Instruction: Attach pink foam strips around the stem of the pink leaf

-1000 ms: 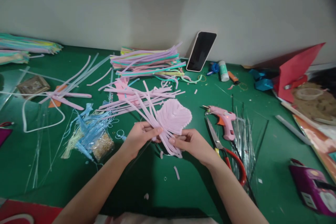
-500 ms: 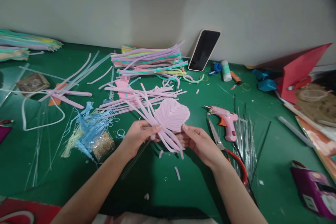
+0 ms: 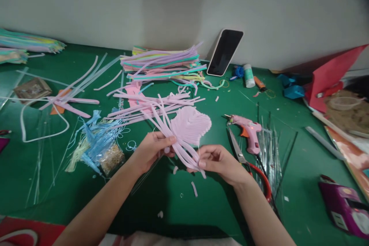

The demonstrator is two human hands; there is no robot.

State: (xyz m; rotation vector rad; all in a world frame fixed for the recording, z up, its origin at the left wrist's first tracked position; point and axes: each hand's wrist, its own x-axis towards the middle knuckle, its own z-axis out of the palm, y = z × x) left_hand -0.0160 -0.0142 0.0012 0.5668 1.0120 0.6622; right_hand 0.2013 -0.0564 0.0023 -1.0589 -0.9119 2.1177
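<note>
A pink fan-shaped piece made of bent pipe cleaners is held just above the green table. My left hand pinches its left side, where long loose stems stick out up and to the left. My right hand is closed on the bunched stem ends below the piece. A pink glue gun and red-handled scissors lie just right of my right hand.
A stack of pastel pipe cleaners lies at the back, with a phone leaning on the wall. Blue tassels and a bag of gold beads sit to the left. Thin wires, red paper and a purple box are on the right.
My right hand went up to the piece's right edge, then came down and closed on the lower stem ends. The left hand kept its grip; the piece shifted slightly.
</note>
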